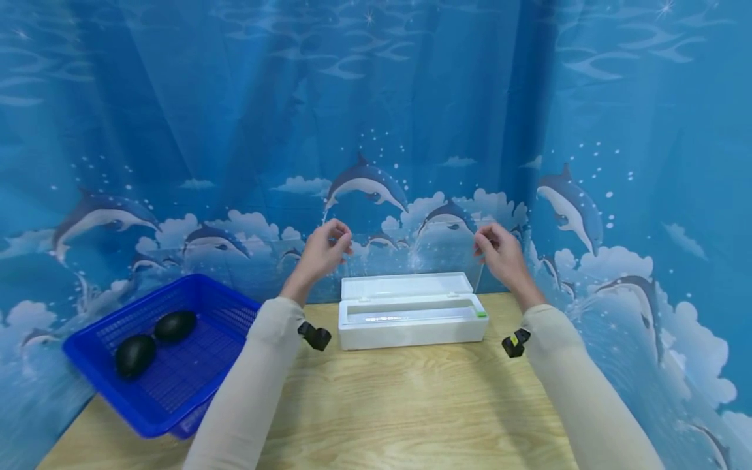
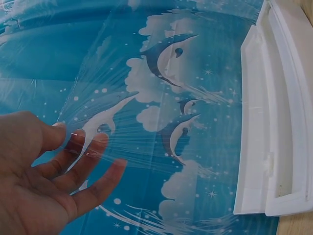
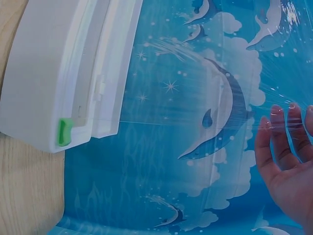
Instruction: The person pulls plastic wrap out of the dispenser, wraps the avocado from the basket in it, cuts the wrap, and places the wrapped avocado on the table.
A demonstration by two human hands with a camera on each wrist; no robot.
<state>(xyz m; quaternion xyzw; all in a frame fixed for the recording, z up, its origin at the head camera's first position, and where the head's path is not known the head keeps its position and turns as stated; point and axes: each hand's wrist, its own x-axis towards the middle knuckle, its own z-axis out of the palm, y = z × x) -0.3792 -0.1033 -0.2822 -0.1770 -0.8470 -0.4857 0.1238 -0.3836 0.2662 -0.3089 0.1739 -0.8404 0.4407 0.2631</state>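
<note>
A clear sheet of cling film (image 1: 405, 251) stretches between my two raised hands, behind and above the white cling film dispenser (image 1: 411, 334). My left hand (image 1: 323, 251) pinches one corner between thumb and fingers; creases in the film (image 2: 132, 132) fan out from that grip in the left wrist view. At the opposite corner my right hand (image 1: 502, 254) pinches the film, and its fingertips gather it (image 3: 274, 100) in the right wrist view. The dispenser's lid (image 1: 405, 285) stands tipped back. A green slider (image 1: 481, 314) sits at the dispenser's right end.
On the left, a blue plastic basket (image 1: 194, 408) holds two dark, oval, avocado-like fruits (image 1: 135, 356). The wooden table (image 1: 411, 405) extends in front of the dispenser. A dolphin-print curtain (image 1: 376, 98) hangs close behind the table's back edge.
</note>
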